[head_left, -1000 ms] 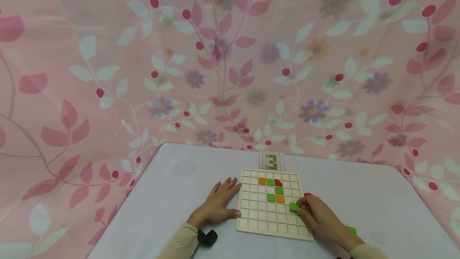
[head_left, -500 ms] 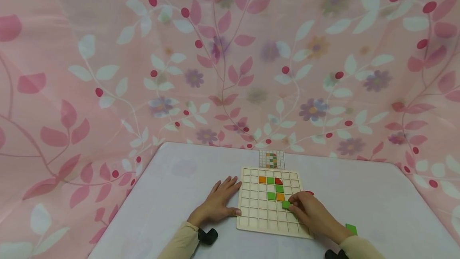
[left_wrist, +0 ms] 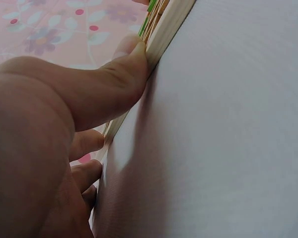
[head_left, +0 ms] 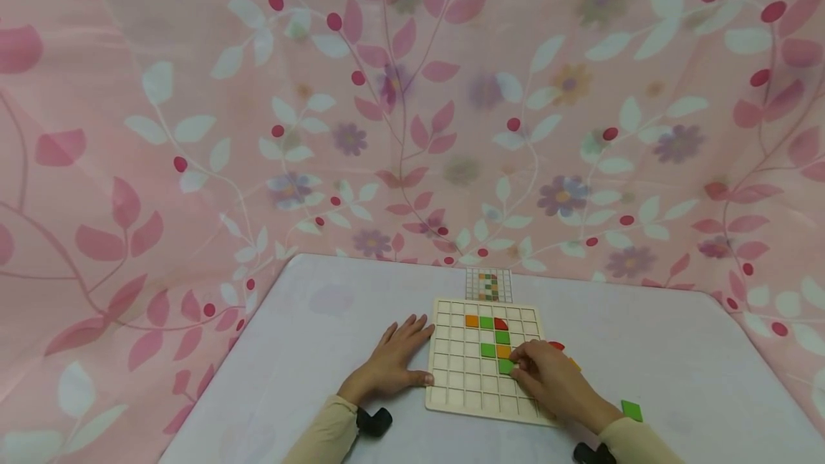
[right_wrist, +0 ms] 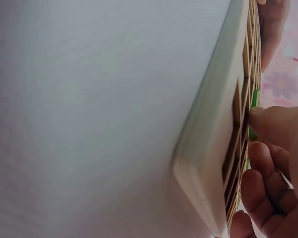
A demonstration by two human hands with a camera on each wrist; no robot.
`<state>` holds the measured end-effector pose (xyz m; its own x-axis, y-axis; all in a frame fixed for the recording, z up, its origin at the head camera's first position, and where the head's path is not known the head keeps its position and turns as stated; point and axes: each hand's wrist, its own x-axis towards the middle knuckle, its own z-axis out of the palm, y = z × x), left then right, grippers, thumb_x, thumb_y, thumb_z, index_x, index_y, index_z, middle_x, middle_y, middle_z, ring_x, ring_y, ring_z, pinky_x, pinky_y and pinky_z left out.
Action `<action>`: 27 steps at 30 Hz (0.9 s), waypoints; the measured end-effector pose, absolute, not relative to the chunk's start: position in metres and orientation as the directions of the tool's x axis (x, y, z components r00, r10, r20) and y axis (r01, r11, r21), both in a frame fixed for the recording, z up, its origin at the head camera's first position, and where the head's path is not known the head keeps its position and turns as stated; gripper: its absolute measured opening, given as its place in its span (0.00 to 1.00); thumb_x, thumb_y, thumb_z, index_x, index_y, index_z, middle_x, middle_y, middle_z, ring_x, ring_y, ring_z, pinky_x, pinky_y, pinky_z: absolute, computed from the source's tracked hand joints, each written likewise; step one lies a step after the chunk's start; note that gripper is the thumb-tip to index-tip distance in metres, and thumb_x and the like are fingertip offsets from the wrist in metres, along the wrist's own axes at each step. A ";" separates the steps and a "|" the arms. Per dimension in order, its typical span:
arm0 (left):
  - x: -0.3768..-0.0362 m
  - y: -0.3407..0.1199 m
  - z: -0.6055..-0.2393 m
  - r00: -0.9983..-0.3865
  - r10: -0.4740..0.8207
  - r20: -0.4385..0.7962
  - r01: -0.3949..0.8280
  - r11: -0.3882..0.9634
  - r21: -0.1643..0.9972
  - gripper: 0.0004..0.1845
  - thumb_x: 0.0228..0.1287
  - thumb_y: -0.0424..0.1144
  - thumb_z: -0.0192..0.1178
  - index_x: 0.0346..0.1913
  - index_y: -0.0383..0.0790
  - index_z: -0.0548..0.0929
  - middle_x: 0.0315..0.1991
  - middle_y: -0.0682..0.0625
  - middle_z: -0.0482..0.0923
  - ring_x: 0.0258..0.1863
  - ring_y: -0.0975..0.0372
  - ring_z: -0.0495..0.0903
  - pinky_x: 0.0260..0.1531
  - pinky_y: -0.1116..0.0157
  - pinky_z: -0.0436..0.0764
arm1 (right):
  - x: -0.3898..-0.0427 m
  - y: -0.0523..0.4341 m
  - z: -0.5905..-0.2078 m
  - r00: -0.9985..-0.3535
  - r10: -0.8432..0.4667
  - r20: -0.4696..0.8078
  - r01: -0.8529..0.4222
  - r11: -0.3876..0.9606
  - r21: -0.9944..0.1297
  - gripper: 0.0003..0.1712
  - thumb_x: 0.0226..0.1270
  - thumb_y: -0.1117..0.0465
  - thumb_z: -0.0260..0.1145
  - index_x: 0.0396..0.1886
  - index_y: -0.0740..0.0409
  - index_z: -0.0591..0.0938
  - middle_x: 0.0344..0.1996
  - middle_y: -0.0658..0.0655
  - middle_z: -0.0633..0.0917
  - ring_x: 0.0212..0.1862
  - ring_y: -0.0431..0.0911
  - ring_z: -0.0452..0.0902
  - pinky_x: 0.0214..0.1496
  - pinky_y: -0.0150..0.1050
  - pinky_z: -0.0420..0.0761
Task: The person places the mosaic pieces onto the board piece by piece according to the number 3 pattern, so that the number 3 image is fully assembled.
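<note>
A pale wooden grid board [head_left: 473,399] lies on the table with coloured tiles in several of its cells. My left hand [head_left: 389,360] rests flat beside it, fingers spread, with thumb and fingertips touching its left edge; the left wrist view shows the thumb [left_wrist: 114,84] against that edge. Over the board's right side, my right hand [head_left: 548,378] pinches the right edge of a green square tile [head_left: 505,366], which sits at a cell just below an orange tile [head_left: 503,351]. In the right wrist view the thumb [right_wrist: 273,124] touches green; the index tip is hard to see.
A small printed grid card [head_left: 488,285] with a coloured pattern lies behind the board. Right of the board are a red piece [head_left: 556,346], an orange piece [head_left: 574,364] partly behind my hand, and a green tile [head_left: 631,410]. A patterned pink cloth [head_left: 412,127] hangs behind the table.
My right hand has carried the green tile leftward over the board from its right side to the cell below the orange tile. The left hand has stayed in place.
</note>
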<state>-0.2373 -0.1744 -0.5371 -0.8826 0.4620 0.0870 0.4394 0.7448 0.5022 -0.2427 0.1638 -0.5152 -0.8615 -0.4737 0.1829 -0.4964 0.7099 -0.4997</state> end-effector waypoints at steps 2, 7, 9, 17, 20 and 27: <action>-0.237 -0.174 -0.536 -0.885 0.458 0.080 0.433 0.748 0.503 0.50 0.56 0.59 0.68 0.77 0.45 0.59 0.79 0.47 0.49 0.79 0.50 0.43 0.74 0.42 0.43 | -0.243 0.163 -0.514 -0.858 -0.477 0.191 -0.503 0.706 -0.498 0.07 0.61 0.58 0.73 0.38 0.46 0.83 0.29 0.37 0.76 0.31 0.32 0.68 0.33 0.28 0.73; -0.237 -0.174 -0.535 -0.887 0.455 0.078 0.429 0.749 0.505 0.50 0.56 0.58 0.68 0.77 0.45 0.59 0.79 0.47 0.49 0.79 0.51 0.43 0.74 0.43 0.43 | -0.244 0.164 -0.513 -0.835 -0.506 0.216 -0.537 0.664 -0.520 0.05 0.60 0.60 0.73 0.33 0.46 0.84 0.29 0.37 0.80 0.29 0.30 0.70 0.31 0.28 0.75; -0.238 -0.174 -0.536 -0.886 0.457 0.083 0.434 0.749 0.501 0.50 0.56 0.59 0.68 0.77 0.45 0.59 0.79 0.46 0.50 0.79 0.50 0.44 0.74 0.42 0.43 | -0.246 0.165 -0.513 -0.823 -0.518 0.234 -0.556 0.646 -0.524 0.05 0.60 0.60 0.74 0.32 0.46 0.84 0.28 0.38 0.80 0.28 0.30 0.69 0.29 0.27 0.74; -0.238 -0.174 -0.538 -0.878 0.470 0.095 0.450 0.738 0.503 0.50 0.56 0.61 0.67 0.77 0.45 0.59 0.79 0.45 0.50 0.79 0.49 0.45 0.74 0.41 0.43 | -0.252 0.169 -0.516 -0.781 -0.558 0.281 -0.611 0.588 -0.530 0.04 0.59 0.59 0.75 0.29 0.47 0.86 0.23 0.36 0.80 0.23 0.29 0.67 0.23 0.27 0.70; -0.238 -0.174 -0.537 -0.877 0.470 0.097 0.450 0.735 0.507 0.50 0.55 0.60 0.68 0.77 0.44 0.59 0.79 0.44 0.51 0.79 0.48 0.45 0.73 0.40 0.43 | -0.252 0.169 -0.516 -0.766 -0.567 0.303 -0.626 0.552 -0.551 0.04 0.58 0.60 0.76 0.29 0.47 0.87 0.23 0.37 0.81 0.21 0.29 0.66 0.21 0.26 0.69; -0.237 -0.175 -0.537 -0.876 0.471 0.098 0.453 0.738 0.501 0.51 0.55 0.60 0.68 0.77 0.44 0.59 0.79 0.45 0.50 0.79 0.48 0.45 0.73 0.40 0.44 | -0.251 0.169 -0.516 -0.765 -0.563 0.313 -0.621 0.514 -0.593 0.04 0.57 0.60 0.76 0.28 0.47 0.88 0.24 0.39 0.83 0.21 0.30 0.66 0.20 0.27 0.68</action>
